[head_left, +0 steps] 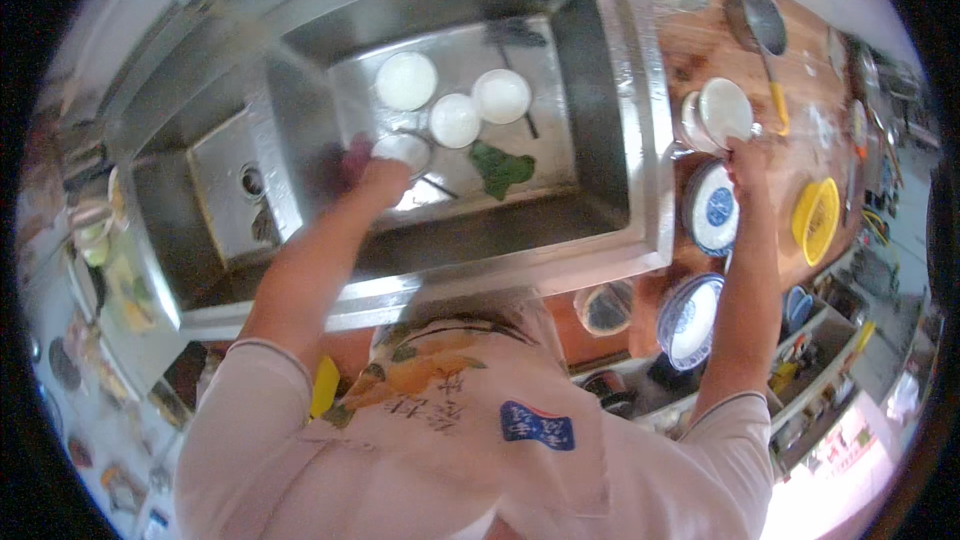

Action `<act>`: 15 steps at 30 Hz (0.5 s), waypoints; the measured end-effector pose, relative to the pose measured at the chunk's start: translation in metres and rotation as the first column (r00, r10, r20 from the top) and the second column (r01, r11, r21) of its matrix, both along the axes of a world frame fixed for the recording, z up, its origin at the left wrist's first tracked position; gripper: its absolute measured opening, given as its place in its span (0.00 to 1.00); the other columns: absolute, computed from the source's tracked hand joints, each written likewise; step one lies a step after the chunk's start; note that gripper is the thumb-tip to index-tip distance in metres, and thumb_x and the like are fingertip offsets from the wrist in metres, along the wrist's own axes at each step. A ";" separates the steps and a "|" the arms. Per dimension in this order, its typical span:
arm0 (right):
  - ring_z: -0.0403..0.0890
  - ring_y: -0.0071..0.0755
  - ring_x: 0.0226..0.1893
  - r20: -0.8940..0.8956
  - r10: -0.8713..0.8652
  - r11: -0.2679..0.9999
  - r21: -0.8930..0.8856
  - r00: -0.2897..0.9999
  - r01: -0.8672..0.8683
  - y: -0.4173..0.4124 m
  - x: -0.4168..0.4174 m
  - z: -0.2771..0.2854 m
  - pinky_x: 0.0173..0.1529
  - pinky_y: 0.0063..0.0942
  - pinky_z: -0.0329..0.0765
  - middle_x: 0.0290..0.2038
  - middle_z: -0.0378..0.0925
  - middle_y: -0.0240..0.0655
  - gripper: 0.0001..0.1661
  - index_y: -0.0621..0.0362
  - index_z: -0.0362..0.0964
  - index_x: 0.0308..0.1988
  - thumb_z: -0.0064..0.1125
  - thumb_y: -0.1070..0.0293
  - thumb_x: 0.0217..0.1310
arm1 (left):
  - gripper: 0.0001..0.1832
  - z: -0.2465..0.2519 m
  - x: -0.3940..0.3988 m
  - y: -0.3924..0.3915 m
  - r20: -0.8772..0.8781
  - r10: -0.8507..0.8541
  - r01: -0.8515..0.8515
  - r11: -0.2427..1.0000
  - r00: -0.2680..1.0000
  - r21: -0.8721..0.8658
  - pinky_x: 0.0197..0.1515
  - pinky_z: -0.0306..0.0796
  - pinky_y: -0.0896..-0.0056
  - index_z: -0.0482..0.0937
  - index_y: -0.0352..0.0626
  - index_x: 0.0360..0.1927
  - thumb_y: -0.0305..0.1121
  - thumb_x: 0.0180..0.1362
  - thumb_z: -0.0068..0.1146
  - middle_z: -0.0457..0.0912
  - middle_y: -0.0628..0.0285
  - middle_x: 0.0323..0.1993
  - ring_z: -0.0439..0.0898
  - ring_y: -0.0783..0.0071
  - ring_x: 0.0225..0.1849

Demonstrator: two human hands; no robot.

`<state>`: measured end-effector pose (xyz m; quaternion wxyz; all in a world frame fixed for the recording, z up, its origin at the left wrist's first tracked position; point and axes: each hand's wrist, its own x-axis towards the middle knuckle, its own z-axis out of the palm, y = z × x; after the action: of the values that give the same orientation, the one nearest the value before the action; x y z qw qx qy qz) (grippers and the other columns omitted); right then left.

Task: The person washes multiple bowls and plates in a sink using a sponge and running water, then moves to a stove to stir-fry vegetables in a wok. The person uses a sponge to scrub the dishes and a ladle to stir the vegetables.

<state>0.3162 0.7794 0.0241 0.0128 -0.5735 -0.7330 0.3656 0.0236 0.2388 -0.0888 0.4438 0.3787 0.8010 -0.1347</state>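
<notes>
My left hand point(384, 181) reaches into the large steel sink basin point(480, 259) and grips a small white dish point(403, 148). A blurred reddish patch beside it is unclear. Three more round white dishes point(406, 81) lie on the basin floor, near a dark green leaf point(500, 169) and a dark stick-like thing. Over the wooden counter at the right, my right hand point(742, 159) holds the edge of a white dish point(725, 108), which overlaps further white dishes point(696, 124). Just below that hand are stacked blue-and-white plates point(711, 206).
A smaller basin with a drain point(252, 178) adjoins at the left. On the counter point(795, 101) are a ladle point(763, 19) with a yellow handle, a yellow plastic basket point(816, 221) and more blue-patterned plates point(691, 321). The steel sink rim point(651, 165) separates basin and counter.
</notes>
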 end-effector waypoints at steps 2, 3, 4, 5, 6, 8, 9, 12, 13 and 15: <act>0.57 0.18 0.07 -0.061 -0.105 0.984 -0.151 0.993 0.095 0.004 0.005 -0.015 0.10 0.19 0.50 0.12 0.63 0.24 0.11 0.49 0.65 0.21 0.54 0.64 0.55 | 0.19 -0.008 -0.002 -0.009 0.028 0.099 -0.101 0.988 0.995 0.115 0.49 0.71 0.54 0.80 0.40 0.41 0.45 0.60 0.49 0.80 0.47 0.41 0.79 0.50 0.46; 0.58 0.18 0.07 -0.092 -0.160 0.969 -0.205 0.983 0.139 0.000 0.001 -0.021 0.10 0.19 0.50 0.13 0.64 0.24 0.11 0.49 0.65 0.22 0.54 0.64 0.56 | 0.19 -0.013 -0.007 -0.019 0.072 0.218 -0.227 0.958 0.973 0.173 0.48 0.71 0.55 0.80 0.40 0.41 0.45 0.60 0.49 0.80 0.47 0.40 0.79 0.51 0.45; 0.58 0.18 0.07 -0.119 -0.217 0.950 -0.255 0.969 0.181 -0.003 -0.003 -0.024 0.10 0.19 0.50 0.13 0.65 0.24 0.11 0.49 0.65 0.22 0.54 0.63 0.57 | 0.19 -0.021 -0.008 -0.027 0.124 0.327 -0.348 0.908 0.937 0.232 0.48 0.70 0.56 0.80 0.39 0.41 0.45 0.60 0.49 0.80 0.47 0.39 0.79 0.52 0.44; 0.58 0.18 0.07 -0.083 -0.266 0.923 -0.310 0.960 0.229 0.000 -0.005 -0.033 0.10 0.20 0.50 0.13 0.65 0.24 0.11 0.50 0.66 0.23 0.55 0.63 0.57 | 0.19 -0.029 -0.010 -0.037 0.181 0.427 -0.463 0.840 0.886 0.284 0.48 0.70 0.57 0.80 0.39 0.41 0.45 0.60 0.49 0.81 0.47 0.38 0.79 0.52 0.43; 0.58 0.18 0.07 -0.035 -0.323 0.889 -0.354 0.946 0.290 0.004 0.002 -0.042 0.09 0.20 0.50 0.14 0.66 0.25 0.12 0.50 0.66 0.24 0.55 0.62 0.58 | 0.17 -0.022 -0.014 -0.034 0.258 0.507 -0.557 0.810 0.822 0.183 0.46 0.70 0.62 0.80 0.38 0.43 0.42 0.60 0.52 0.82 0.50 0.36 0.80 0.60 0.40; 0.60 0.19 0.08 0.025 -0.228 0.938 -0.264 0.973 0.226 0.018 0.009 -0.053 0.10 0.21 0.51 0.15 0.67 0.25 0.13 0.50 0.66 0.24 0.57 0.59 0.58 | 0.16 -0.042 -0.012 -0.062 0.481 0.615 -0.770 0.586 0.625 0.251 0.44 0.70 0.63 0.79 0.38 0.45 0.39 0.59 0.54 0.82 0.55 0.35 0.79 0.65 0.38; 0.61 0.19 0.08 0.060 -0.181 0.957 -0.218 0.982 0.189 0.021 0.009 -0.058 0.10 0.21 0.52 0.16 0.68 0.26 0.14 0.50 0.66 0.24 0.58 0.58 0.58 | 0.16 -0.051 -0.011 -0.073 0.590 0.628 -0.855 0.451 0.508 0.256 0.43 0.70 0.64 0.79 0.38 0.45 0.37 0.58 0.55 0.82 0.57 0.35 0.79 0.68 0.37; 0.76 0.33 0.22 0.204 -0.007 0.931 0.359 0.979 -0.068 0.051 0.046 -0.063 0.25 0.31 0.71 0.24 0.75 0.35 0.18 0.58 0.70 0.28 0.61 0.55 0.57 | 0.14 -0.038 -0.012 -0.057 0.701 0.640 -0.946 0.266 0.315 0.183 0.41 0.72 0.69 0.80 0.38 0.44 0.34 0.57 0.57 0.83 0.60 0.37 0.80 0.72 0.36; 0.78 0.36 0.25 0.158 0.017 0.812 0.574 0.987 -0.106 0.062 0.061 -0.064 0.29 0.33 0.74 0.26 0.76 0.37 0.19 0.61 0.71 0.30 0.61 0.54 0.56 | 0.14 -0.031 -0.017 -0.044 0.739 0.626 -0.965 0.223 0.249 0.137 0.41 0.72 0.70 0.80 0.38 0.44 0.34 0.57 0.57 0.83 0.60 0.36 0.80 0.72 0.36; 0.80 0.46 0.33 0.172 0.093 0.742 0.645 0.981 -0.184 -0.047 -0.042 -0.001 0.36 0.40 0.75 0.30 0.78 0.43 0.23 0.61 0.66 0.47 0.56 0.55 0.60 | 0.16 0.010 -0.012 -0.051 0.772 0.633 -0.998 -0.058 -0.065 -0.036 0.41 0.75 0.63 0.76 0.36 0.48 0.32 0.58 0.54 0.81 0.56 0.40 0.81 0.66 0.38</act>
<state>0.2745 0.7327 0.0234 0.1393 -0.4984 -0.8544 0.0468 0.0114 0.1878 -0.0789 0.4931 -0.1243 0.6484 0.5665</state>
